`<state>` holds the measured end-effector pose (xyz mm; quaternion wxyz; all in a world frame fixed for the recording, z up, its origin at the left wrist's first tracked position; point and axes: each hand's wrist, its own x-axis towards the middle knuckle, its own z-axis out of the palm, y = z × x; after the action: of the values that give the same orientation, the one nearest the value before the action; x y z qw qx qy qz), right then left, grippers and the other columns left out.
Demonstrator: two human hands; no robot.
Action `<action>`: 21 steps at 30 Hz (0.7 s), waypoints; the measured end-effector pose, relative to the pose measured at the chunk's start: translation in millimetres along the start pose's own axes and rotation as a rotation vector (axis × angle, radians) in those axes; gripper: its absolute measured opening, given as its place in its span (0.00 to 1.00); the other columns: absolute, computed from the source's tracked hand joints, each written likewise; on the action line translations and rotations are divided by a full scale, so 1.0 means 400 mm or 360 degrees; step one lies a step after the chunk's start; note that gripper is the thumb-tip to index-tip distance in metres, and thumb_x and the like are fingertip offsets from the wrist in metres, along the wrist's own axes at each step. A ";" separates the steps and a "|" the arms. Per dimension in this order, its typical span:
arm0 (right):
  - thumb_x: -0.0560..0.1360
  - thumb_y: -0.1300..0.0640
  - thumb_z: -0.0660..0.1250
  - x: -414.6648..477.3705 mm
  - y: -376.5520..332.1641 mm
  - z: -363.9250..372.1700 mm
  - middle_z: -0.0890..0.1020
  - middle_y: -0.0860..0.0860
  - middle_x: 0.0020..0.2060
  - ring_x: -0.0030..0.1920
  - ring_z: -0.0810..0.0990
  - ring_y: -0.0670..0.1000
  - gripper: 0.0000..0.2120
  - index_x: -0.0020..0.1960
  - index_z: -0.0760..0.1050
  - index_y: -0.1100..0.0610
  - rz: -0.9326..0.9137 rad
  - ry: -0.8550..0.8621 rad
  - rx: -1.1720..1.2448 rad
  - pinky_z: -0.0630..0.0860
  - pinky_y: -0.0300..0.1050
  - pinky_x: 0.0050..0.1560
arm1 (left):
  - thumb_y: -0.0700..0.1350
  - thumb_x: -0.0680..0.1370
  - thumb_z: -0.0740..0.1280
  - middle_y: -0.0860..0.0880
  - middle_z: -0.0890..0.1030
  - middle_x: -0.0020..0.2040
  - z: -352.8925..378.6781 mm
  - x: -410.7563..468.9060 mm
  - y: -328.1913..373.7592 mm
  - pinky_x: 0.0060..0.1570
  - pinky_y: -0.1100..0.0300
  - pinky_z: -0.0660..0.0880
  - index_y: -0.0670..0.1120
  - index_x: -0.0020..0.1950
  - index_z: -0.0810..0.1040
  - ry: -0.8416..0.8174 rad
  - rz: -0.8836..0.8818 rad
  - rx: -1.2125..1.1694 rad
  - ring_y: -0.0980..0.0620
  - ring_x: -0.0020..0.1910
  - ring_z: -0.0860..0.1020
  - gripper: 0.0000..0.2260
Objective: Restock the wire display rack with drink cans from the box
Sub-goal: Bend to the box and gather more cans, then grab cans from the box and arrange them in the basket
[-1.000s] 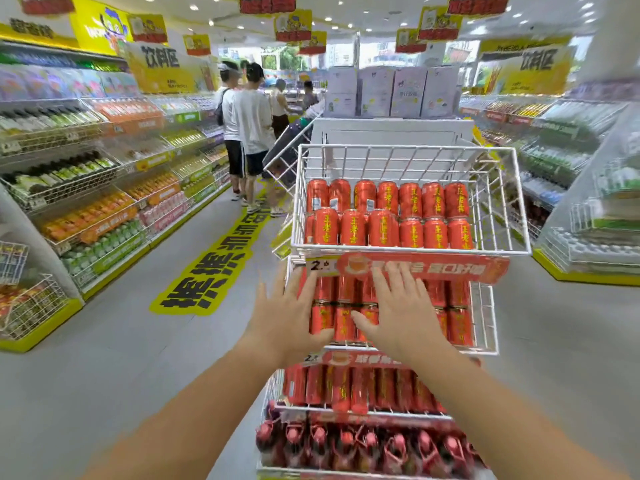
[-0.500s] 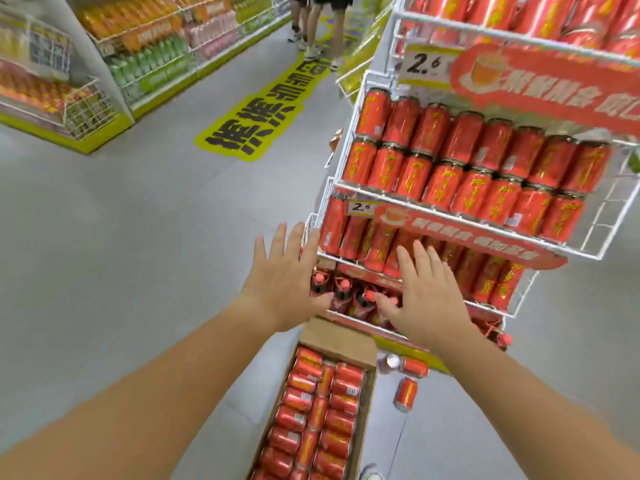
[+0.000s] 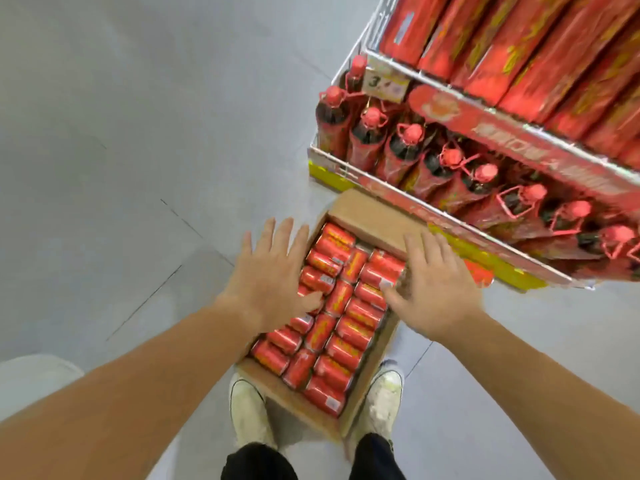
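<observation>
Red-capped bottles, 2 white shoes, grey floor

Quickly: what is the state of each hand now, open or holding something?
Left hand: open, fingers spread above the cans in the box, holding nothing.
Right hand: open, fingers spread, holding nothing.

Glossy metal cans in a matt cardboard box.

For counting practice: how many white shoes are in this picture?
2. One white shoe left of the box's near end, the other right of it; the box may hide parts.
</observation>
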<state>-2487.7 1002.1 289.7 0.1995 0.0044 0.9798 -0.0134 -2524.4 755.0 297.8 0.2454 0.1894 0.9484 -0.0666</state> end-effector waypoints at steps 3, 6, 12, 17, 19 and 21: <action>0.74 0.30 0.55 -0.006 -0.010 0.164 0.59 0.60 0.79 0.79 0.57 0.62 0.44 0.81 0.55 0.57 -0.0025 -0.0115 0.0042 0.59 0.59 0.77 | 0.73 0.68 0.42 0.39 0.56 0.82 0.179 0.003 0.018 0.74 0.33 0.58 0.43 0.83 0.51 -0.0135 -0.0008 0.0012 0.36 0.81 0.55 0.50; 0.75 0.30 0.54 -0.007 -0.017 0.301 0.55 0.58 0.80 0.80 0.52 0.60 0.44 0.82 0.50 0.55 -0.0062 -0.0250 0.0036 0.54 0.56 0.78 | 0.75 0.71 0.42 0.41 0.50 0.83 0.340 -0.003 0.041 0.76 0.35 0.53 0.45 0.83 0.43 -0.0227 -0.0026 -0.0006 0.37 0.82 0.50 0.49; 0.77 0.29 0.52 0.035 -0.017 0.494 0.47 0.55 0.82 0.81 0.46 0.58 0.44 0.82 0.41 0.52 -0.0068 -0.0370 0.0094 0.48 0.54 0.79 | 0.75 0.75 0.50 0.42 0.46 0.84 0.575 0.023 0.085 0.78 0.37 0.47 0.48 0.83 0.37 -0.0307 0.0005 -0.0092 0.39 0.82 0.45 0.47; 0.75 0.29 0.55 0.140 0.034 0.603 0.53 0.56 0.81 0.80 0.52 0.59 0.44 0.82 0.47 0.52 -0.0026 -0.0277 0.0084 0.54 0.55 0.78 | 0.74 0.76 0.49 0.42 0.43 0.84 0.678 0.190 0.100 0.79 0.37 0.49 0.46 0.82 0.36 -0.0284 0.0058 0.0001 0.38 0.82 0.43 0.47; 0.74 0.30 0.56 0.187 0.062 0.644 0.57 0.57 0.80 0.79 0.56 0.59 0.44 0.81 0.51 0.53 -0.0023 -0.0239 0.0071 0.57 0.56 0.78 | 0.74 0.76 0.50 0.41 0.46 0.84 0.698 0.282 0.111 0.78 0.36 0.52 0.45 0.83 0.38 -0.0211 0.0084 0.0038 0.38 0.82 0.44 0.46; 0.73 0.30 0.56 0.229 0.090 0.686 0.60 0.56 0.79 0.79 0.58 0.59 0.44 0.81 0.52 0.54 -0.0010 -0.0200 0.0058 0.60 0.56 0.78 | 0.74 0.76 0.51 0.41 0.49 0.83 0.713 0.372 0.122 0.77 0.37 0.55 0.45 0.83 0.40 -0.0130 0.0082 0.0053 0.38 0.82 0.47 0.47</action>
<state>-2464.2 1030.9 0.5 0.2603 0.0041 0.9650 -0.0320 -2499.8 786.0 -25.4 0.2824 0.2148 0.9312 -0.0837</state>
